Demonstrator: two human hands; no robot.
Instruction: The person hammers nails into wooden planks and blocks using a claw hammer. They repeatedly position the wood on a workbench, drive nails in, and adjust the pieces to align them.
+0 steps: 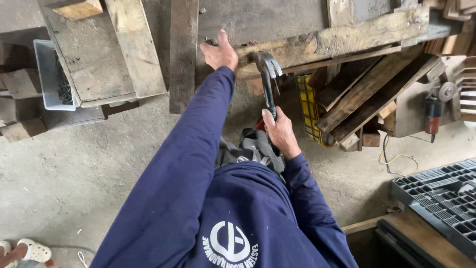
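My left hand [220, 51] reaches far forward and rests its fingers on the end of a weathered wooden plank [327, 39], by a small nail I can barely make out. My right hand [281, 133] grips the black handle of a claw hammer [267, 74]. The hammer's steel head is raised just below the plank, close to the right of my left hand. Both arms wear dark blue sleeves.
Loose boards [136, 47] lie on the concrete floor at left, beside a clear plastic tub of nails [52, 79]. A pile of planks [369, 97] and an angle grinder [434, 111] sit at right. A dark plastic pallet [441, 191] is at lower right.
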